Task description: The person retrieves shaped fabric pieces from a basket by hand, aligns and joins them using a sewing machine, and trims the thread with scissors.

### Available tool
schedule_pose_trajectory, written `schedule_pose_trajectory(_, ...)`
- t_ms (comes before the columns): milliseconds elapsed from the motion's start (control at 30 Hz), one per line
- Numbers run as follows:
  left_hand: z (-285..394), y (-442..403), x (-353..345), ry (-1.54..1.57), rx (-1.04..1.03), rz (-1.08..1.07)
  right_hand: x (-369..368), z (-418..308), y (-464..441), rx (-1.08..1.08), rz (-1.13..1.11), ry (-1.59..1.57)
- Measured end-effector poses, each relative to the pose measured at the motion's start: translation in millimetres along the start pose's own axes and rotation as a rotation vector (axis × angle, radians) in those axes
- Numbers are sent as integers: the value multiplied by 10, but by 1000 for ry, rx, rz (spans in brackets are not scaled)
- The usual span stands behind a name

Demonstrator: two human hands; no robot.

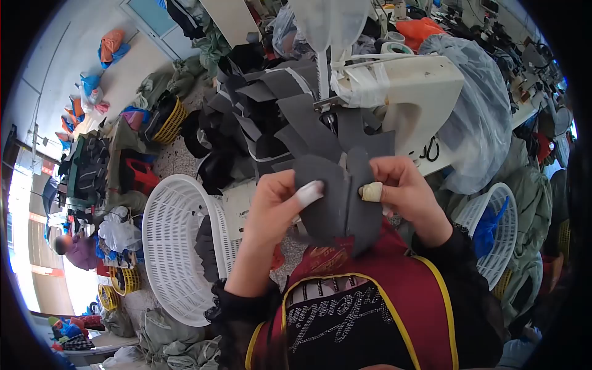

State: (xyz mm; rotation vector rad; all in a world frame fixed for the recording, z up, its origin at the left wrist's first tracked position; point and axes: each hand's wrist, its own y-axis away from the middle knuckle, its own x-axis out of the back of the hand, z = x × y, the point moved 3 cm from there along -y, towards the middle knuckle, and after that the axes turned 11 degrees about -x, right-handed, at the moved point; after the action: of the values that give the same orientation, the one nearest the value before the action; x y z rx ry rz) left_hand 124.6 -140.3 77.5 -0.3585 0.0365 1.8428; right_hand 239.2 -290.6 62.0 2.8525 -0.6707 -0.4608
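Observation:
My left hand (277, 198) pinches the left side of a dark grey fabric piece (327, 206), its thumb wrapped in white tape and lying on the front. On the other side my right hand (404, 190) grips the same piece, with yellowish tape round the thumb. A seam or slit runs down the middle of the piece between the two thumbs. It is held up in front of a white sewing machine (425, 80). More grey cut pieces (296, 108) spread behind it, beside and under the machine's needle area.
Black-handled scissors (431, 149) lie on the machine table, right of my hands. A large white basket (176, 246) stands at left, holding grey pieces. Another white basket (510, 231) at right contains a blue bag (488, 229). Clear plastic (481, 105) drapes beside the machine. A person (80, 251) is far left.

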Motion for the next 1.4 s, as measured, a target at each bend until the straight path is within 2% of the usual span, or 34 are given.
schedule_pose_trajectory(100,-75,-75,64,-357,-158,-3,30,8,-100,17,-22,-118)
schedule_pose_trajectory(167,-41,-169,132,-428,-139,146,151,43,-202,60,61,-169)
schedule_pose_trajectory(200,-54,-264,170,-325,-204,229,252,35,-273,92,134,-182)
schedule_pose_trajectory(267,-235,-409,250,-191,-106,290,381,76,-424,93,275,-198)
schedule_pose_trajectory(367,-509,-508,394,-90,-64,348,545,175,-550,33,114,-256)
schedule_pose_trajectory(467,-587,-556,409,-26,-47,383,534,167,-617,11,255,-265)
schedule_pose_trajectory(600,-579,-681,367,50,-75,447,625,194,-800,23,271,-269)
schedule_pose_trajectory(667,-616,-648,374,-32,-36,387,668,193,-846,35,247,-238)
schedule_pose_trajectory(767,-582,-457,257,-86,93,261,588,103,-594,-43,276,10)
schedule_pose_trajectory(833,-616,-374,250,-56,23,159,564,238,-506,-95,170,70)
schedule_pose_trajectory(1067,-602,-424,326,-159,6,152,635,349,-561,-137,40,-63)
schedule_pose_trajectory(1267,-587,-820,474,-190,-31,182,824,171,-976,-114,88,41)
schedule_pose_trajectory(1400,-575,-927,542,-231,-24,166,879,180,-1076,-26,224,28)
